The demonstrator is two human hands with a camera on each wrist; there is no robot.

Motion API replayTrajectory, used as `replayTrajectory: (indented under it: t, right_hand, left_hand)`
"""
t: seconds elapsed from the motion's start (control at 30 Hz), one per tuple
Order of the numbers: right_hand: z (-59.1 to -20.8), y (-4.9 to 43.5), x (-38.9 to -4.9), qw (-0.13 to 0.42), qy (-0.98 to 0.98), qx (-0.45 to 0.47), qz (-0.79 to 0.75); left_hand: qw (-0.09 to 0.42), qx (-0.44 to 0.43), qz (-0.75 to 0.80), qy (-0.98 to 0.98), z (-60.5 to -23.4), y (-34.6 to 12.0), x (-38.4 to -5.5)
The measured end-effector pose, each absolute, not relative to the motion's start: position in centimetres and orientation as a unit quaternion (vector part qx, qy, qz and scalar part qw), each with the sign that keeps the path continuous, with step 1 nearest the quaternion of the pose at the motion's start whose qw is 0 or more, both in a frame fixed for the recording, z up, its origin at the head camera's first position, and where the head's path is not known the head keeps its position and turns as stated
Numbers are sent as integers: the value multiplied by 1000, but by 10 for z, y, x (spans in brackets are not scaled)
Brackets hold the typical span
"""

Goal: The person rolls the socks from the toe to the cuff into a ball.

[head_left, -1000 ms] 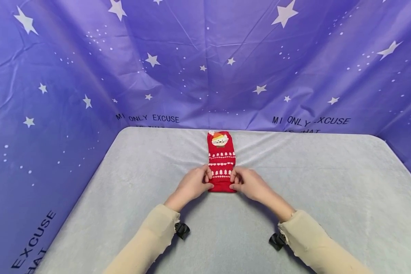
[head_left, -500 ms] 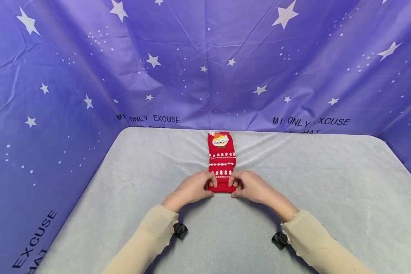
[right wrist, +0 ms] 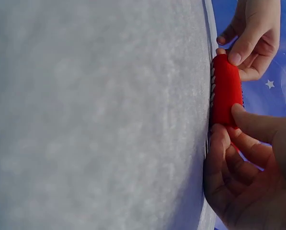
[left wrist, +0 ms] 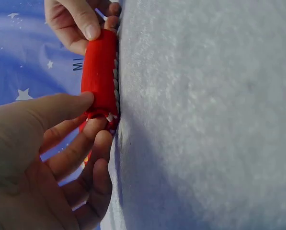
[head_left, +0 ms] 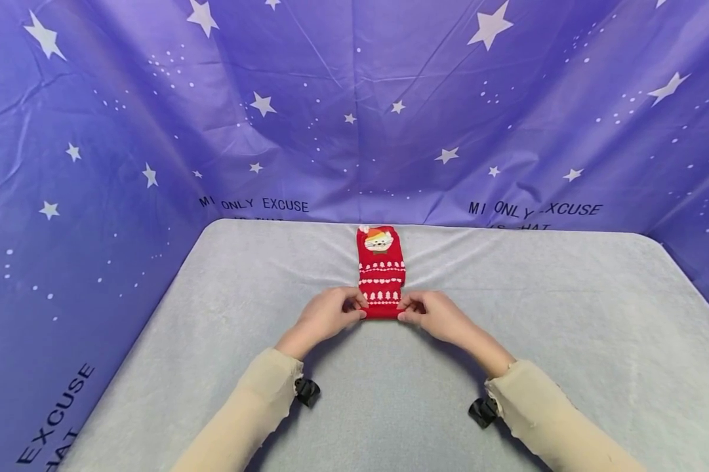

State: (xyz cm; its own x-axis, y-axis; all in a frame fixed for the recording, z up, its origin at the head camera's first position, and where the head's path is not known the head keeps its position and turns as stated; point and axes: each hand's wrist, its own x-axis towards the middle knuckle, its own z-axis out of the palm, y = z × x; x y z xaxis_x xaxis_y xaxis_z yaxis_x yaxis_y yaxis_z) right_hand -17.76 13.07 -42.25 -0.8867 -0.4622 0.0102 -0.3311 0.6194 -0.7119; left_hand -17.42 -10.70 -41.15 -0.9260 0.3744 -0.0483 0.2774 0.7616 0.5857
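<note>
A red knitted sock (head_left: 380,282) with a cat face and rows of white trees and hearts lies lengthwise on the grey cloth. Its near end is turned into a thick roll (left wrist: 100,72), plain red on the side facing the wrist cameras. My left hand (head_left: 330,314) pinches the roll's left end, thumb on the near side and fingers at the end and behind. At the right end, my right hand (head_left: 439,316) pinches it the same way, with the thumb (right wrist: 250,122) on the red knit. Fingertips behind the roll are partly hidden.
A grey cloth-covered table (head_left: 567,341) extends around the sock, whose far end lies close to the back edge. Purple star-printed curtains (head_left: 307,98) stand behind and at both sides. Black wrist mounts (head_left: 308,392) hang at the sleeves.
The near end of the sock has moved away from me as it is rolled up, so the flat part is shorter. Both hands first came nearer, then moved forward with it.
</note>
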Motion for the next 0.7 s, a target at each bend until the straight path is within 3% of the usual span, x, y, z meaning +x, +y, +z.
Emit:
replayTrajectory:
  t: [0.33,0.53,0.7]
  right_hand:
    - [-420,127,-184,137,886,-127,-424]
    - [-420,124,-187,115,889,-127,-424]
    - [-422,125,-186,96,894,-161,-408]
  left_hand:
    - [64,97,329,937,-413,-102,-178]
    - [28,117,318,941,-416,-98,-179]
    - [30,137,288,947,-415,-97,-177]
